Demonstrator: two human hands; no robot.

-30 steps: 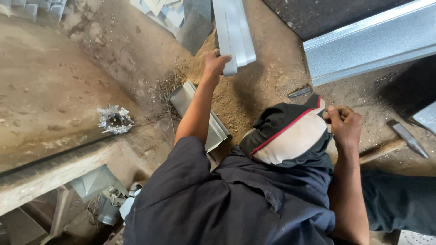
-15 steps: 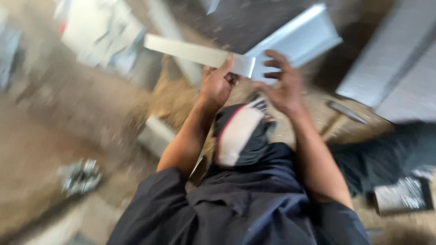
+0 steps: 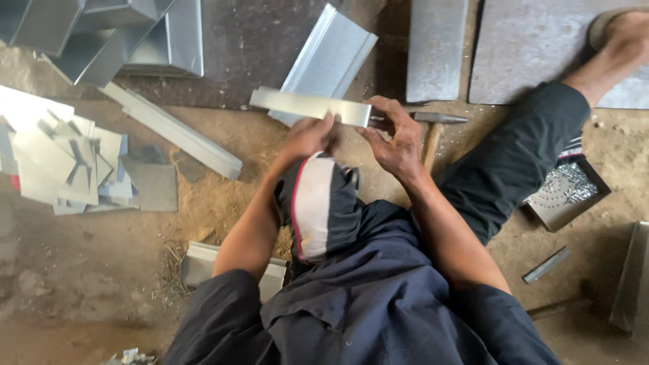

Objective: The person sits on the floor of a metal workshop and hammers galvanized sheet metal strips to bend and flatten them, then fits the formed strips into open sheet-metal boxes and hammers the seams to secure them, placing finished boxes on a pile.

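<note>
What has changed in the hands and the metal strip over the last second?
The left hand lifted a folded metal strip off the stack and brought it in front of the person. The right hand, earlier near the head, came forward and took the strip's other end. The hammer stayed on the ground.

Sheet-metal workshop: dirt floor (image 3: 81, 270), cut metal pieces (image 3: 61, 162), folded channels (image 3: 128, 34), hammer (image 3: 433, 128), tray of scraps (image 3: 568, 192).

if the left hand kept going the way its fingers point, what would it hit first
The left hand grips a metal strip, fingers pointing up the picture. Beyond the strip, probably the folded metal panel on the ground, though depth is unclear.
</note>
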